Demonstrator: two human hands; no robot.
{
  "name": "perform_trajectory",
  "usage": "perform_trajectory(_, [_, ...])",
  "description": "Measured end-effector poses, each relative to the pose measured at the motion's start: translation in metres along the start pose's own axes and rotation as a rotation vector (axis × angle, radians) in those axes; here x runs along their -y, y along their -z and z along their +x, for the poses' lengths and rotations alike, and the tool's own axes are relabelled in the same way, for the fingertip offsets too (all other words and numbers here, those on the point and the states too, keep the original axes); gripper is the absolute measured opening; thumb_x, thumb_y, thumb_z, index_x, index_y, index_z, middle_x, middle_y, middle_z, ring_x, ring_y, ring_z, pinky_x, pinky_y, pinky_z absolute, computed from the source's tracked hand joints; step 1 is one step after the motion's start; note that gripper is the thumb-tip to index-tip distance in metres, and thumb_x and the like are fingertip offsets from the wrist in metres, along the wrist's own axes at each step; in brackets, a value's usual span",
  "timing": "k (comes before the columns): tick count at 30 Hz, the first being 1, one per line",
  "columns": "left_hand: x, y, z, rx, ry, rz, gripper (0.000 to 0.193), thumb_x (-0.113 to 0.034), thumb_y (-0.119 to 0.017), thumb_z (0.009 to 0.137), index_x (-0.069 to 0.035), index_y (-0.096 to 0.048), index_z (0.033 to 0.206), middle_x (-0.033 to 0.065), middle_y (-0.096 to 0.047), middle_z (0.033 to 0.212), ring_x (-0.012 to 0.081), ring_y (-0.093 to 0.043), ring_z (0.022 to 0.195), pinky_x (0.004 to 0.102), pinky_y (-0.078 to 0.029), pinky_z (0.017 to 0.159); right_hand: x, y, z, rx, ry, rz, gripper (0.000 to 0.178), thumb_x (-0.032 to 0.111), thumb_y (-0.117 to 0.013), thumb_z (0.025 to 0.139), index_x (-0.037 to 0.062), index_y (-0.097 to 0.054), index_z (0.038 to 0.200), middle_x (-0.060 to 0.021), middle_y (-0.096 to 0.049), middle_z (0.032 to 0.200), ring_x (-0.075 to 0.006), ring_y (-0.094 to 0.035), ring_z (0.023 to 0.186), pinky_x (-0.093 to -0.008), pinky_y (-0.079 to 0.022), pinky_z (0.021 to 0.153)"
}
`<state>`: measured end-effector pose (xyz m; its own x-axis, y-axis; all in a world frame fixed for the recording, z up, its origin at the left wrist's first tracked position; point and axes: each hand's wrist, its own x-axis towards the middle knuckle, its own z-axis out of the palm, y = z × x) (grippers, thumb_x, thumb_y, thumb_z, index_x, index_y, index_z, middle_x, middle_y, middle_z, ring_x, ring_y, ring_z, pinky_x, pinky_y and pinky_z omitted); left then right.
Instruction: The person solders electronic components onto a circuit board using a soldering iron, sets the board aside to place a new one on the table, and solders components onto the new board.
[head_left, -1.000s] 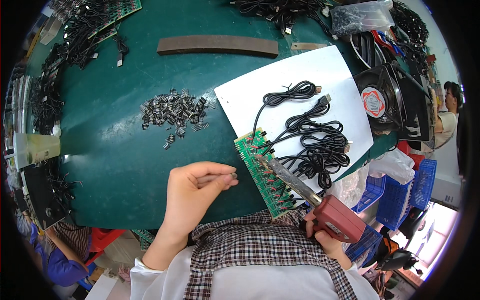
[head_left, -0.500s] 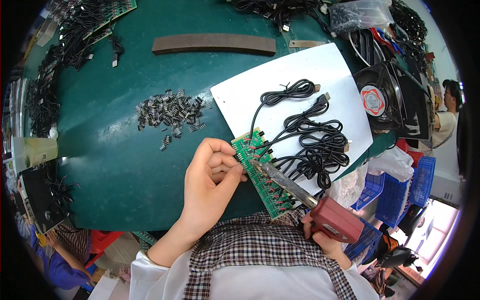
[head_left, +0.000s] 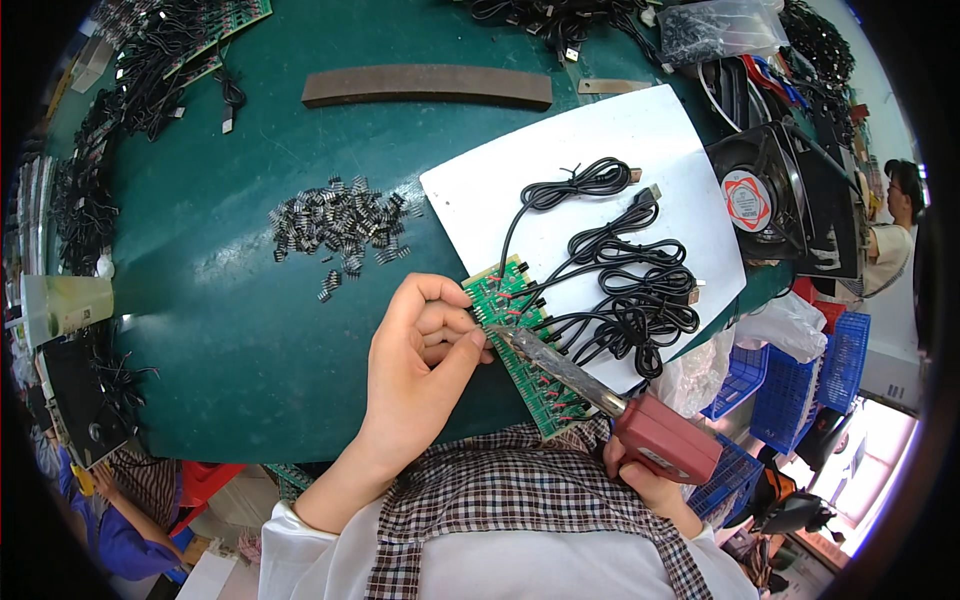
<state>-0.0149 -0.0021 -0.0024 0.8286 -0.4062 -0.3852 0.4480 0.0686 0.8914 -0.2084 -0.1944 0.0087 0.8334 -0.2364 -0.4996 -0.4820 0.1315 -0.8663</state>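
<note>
Left hand [head_left: 412,365] pinched mid-frame at the circuit board [head_left: 537,384], on what I can't tell. I'd best hold steady, clear of the soldering iron [head_left: 570,373].

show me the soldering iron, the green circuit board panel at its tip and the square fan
Soldering iron [head_left: 583,383], head view: metal shaft.
Green circuit board panel [head_left: 536,388], head view: lower face.
Square fan [head_left: 744,203], head view: central hub.
</note>
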Motion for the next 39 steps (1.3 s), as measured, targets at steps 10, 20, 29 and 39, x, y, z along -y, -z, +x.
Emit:
perform_trajectory(10, [0.002, 0.0, 0.0, -0.013, -0.043, 0.033, 0.023, 0.008, -0.05, 0.081, -0.003, -0.04, 0.098, 0.0036, -0.056, 0.077, 0.009, -0.057, 0.068, 0.0211, -0.047, 0.063, -0.018, 0.012, -0.011, -0.033, 0.19, -0.537, 0.058, 0.034, -0.075, 0.069, -0.0014, -0.055, 0.11, -0.0112, -0.063, 0.094, -0.024, -0.064, 0.08, -0.0308, -0.05, 0.07])
perform_trajectory(20, [0.004, -0.001, 0.0, -0.015, -0.065, 0.03, 0.023, 0.009, -0.049, 0.081, -0.003, -0.04, 0.099, 0.0046, -0.056, 0.076, 0.0091, -0.056, 0.068, 0.0203, -0.046, 0.062, -0.012, 0.007, -0.006, -0.047, 0.214, -0.45, 0.059, 0.031, -0.076, 0.067, -0.0031, -0.054, 0.111, -0.0109, -0.063, 0.09, -0.0227, -0.064, 0.075, -0.0302, -0.05, 0.066])
perform_trajectory(29, [0.003, -0.002, -0.003, -0.044, -0.072, 0.066, 0.024, 0.009, -0.049, 0.079, -0.001, -0.04, 0.099, 0.0043, -0.056, 0.076, 0.0074, -0.055, 0.069, 0.0195, -0.046, 0.061, -0.023, 0.014, -0.016, -0.026, 0.206, -0.484, 0.06, 0.032, -0.076, 0.068, -0.0033, -0.053, 0.111, -0.0104, -0.064, 0.091, -0.0212, -0.064, 0.075, -0.0296, -0.05, 0.068])
perform_trajectory(39, [-0.013, 0.056, -0.004, -0.68, -0.384, 1.283, 0.027, -0.002, -0.059, 0.078, -0.002, -0.05, 0.103, 0.0066, -0.049, 0.08, 0.0162, -0.044, 0.066, 0.0297, -0.038, 0.06, -0.013, 0.008, -0.004, -0.037, 0.269, -0.405, 0.063, 0.032, -0.076, 0.068, -0.0048, -0.052, 0.112, -0.0108, -0.064, 0.091, -0.0211, -0.064, 0.075, -0.029, -0.05, 0.066])
